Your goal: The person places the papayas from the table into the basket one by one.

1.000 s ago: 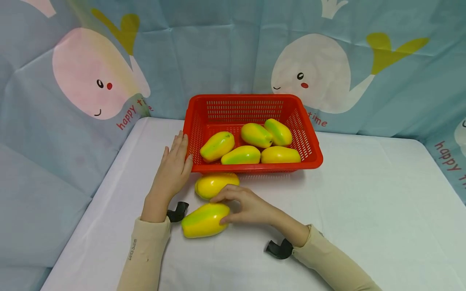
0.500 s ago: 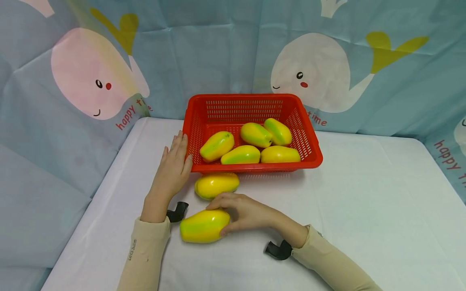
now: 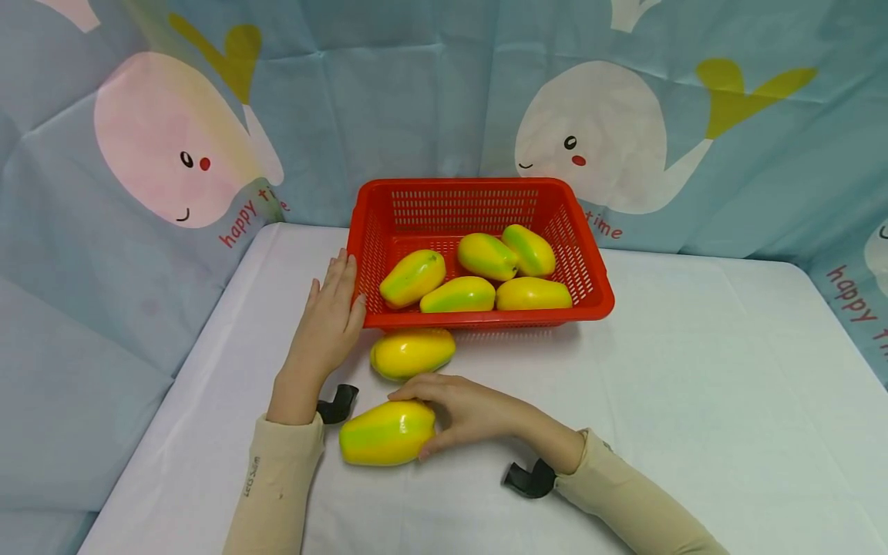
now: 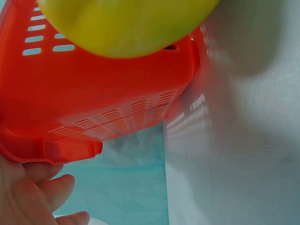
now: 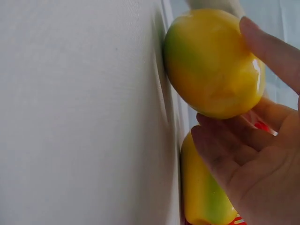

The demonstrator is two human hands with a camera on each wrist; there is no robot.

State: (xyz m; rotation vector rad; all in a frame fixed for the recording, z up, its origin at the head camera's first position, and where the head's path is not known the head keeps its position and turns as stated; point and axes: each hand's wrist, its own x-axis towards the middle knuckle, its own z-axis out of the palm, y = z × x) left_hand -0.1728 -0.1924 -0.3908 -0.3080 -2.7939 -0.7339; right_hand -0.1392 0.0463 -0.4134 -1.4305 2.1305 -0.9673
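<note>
In the head view my left hand [image 3: 322, 324] lies with extended fingers along the left rim of a red plastic basket [image 3: 479, 316]. The left wrist view shows its fingertips under the rim. My right hand [image 3: 479, 408] grips the right end of a yellow-green papaya [image 3: 385, 433] near the front of the table. The right wrist view has the thumb on one side of this papaya [image 5: 213, 65] and the fingers on the other. Between it and the basket lies another papaya [image 3: 412, 353]. Inside the basket are several more papayas [image 3: 487, 257].
A white cloth [image 3: 694, 385] covers the table. Blue curtains [image 3: 416, 92] printed with whales stand behind and at the sides. A black curved piece shows by each wrist, one at the left [image 3: 338, 404] and one at the right [image 3: 530, 478].
My right hand has moved slightly toward me, its fingers coming round the near papaya. That papaya has turned and shifted a little toward the front left. The left hand stays on the basket.
</note>
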